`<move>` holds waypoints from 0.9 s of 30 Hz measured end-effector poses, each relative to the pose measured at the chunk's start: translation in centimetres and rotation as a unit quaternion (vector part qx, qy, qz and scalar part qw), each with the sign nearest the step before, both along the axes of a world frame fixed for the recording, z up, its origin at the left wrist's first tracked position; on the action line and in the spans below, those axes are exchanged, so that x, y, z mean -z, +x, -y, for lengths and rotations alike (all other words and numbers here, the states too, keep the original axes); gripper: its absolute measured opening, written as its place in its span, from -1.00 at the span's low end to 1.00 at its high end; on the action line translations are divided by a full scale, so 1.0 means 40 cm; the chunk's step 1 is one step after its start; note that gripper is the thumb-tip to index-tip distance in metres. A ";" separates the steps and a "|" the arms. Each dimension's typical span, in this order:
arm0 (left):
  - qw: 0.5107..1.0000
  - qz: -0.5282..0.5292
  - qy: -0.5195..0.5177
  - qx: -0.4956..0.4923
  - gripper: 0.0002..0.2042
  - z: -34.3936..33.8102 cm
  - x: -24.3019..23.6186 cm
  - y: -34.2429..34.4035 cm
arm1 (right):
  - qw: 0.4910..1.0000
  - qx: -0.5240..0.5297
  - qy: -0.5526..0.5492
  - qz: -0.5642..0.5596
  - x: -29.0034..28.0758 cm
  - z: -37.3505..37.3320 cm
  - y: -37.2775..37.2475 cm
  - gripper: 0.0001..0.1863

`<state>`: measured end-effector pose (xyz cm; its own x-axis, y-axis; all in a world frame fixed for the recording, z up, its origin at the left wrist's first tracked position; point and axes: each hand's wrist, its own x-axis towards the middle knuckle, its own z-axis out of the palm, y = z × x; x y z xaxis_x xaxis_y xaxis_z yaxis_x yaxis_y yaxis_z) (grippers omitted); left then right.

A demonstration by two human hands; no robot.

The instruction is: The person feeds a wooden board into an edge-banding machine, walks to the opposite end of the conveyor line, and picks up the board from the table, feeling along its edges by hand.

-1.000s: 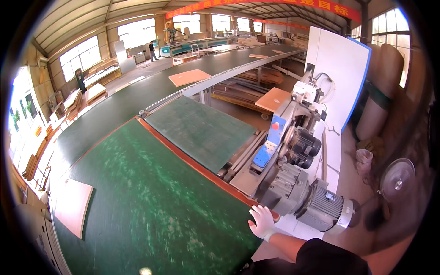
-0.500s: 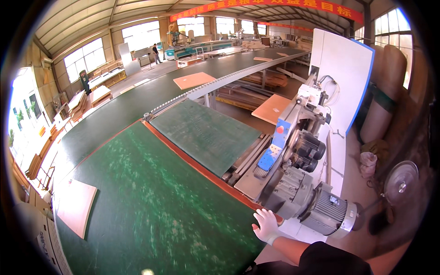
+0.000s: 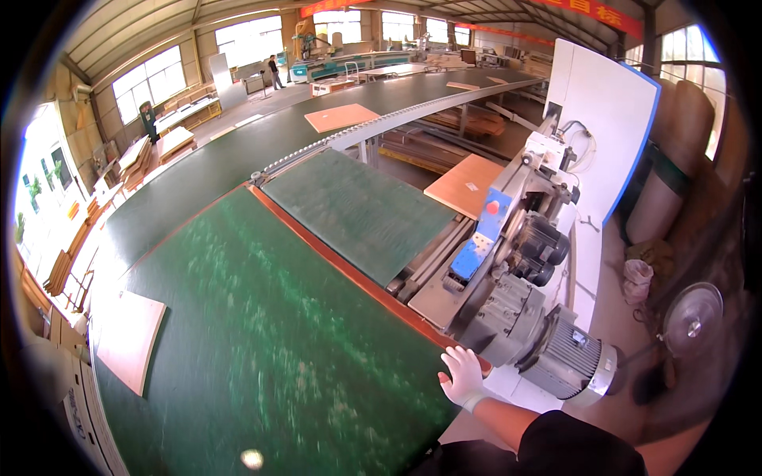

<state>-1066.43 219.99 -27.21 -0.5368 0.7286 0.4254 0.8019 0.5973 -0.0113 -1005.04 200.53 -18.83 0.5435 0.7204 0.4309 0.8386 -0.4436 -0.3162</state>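
Right hand, in a white glove, rests flat with fingers spread on the near right edge of the green belt, gripping nothing; it sits just where the red edge strip ends, close beside the grey electric motor. Left hand not in view. Judgement: for steadying here, keep the palm flat on the belt edge and the fingers inboard, off the strip and clear of the motor housing and the blue-and-grey machine head just beyond it. One light wooden panel lies on the belt's far left edge, well apart from the hand. Further on, a second, shorter green belt section runs alongside the machine; another wooden panel lies at its far right end. A white upright board stands behind the machine. Beyond that, a long dark conveyor carries a third panel. Round fan on the floor to the right. Obstruction risk, judged: motor and machine head crowd the hand's right side.
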 end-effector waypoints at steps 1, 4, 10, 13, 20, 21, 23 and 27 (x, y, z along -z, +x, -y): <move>1.000 -0.001 0.000 -0.004 -0.37 0.000 -0.002 0.004 | 1.000 0.000 0.010 0.004 0.004 0.001 0.001 -0.52; 1.000 -0.003 0.001 -0.015 -0.37 -0.003 -0.015 0.018 | 1.000 0.004 0.003 -0.001 0.003 0.001 0.000 -0.52; 0.999 -0.001 0.007 -0.040 -0.37 0.006 -0.041 0.032 | 1.000 0.002 0.007 0.014 0.007 0.003 -0.001 -0.52; 0.999 0.001 0.010 -0.052 -0.37 0.009 -0.028 0.031 | 1.000 0.001 0.006 0.021 0.007 0.003 -0.002 -0.52; 0.997 0.009 0.019 -0.071 -0.37 0.000 -0.015 0.028 | 0.999 0.002 0.009 0.043 0.021 0.001 -0.005 -0.51; 0.997 0.010 0.019 -0.073 -0.37 -0.003 -0.011 0.025 | 0.999 0.005 0.007 0.046 0.020 -0.002 -0.006 -0.51; 0.997 0.009 0.017 -0.076 -0.37 -0.003 -0.014 0.028 | 0.999 0.007 0.001 0.048 0.018 -0.003 -0.008 -0.51; 0.997 0.004 0.010 -0.079 -0.37 0.001 -0.022 0.031 | 1.000 -0.016 0.004 0.003 0.025 0.007 0.010 -0.50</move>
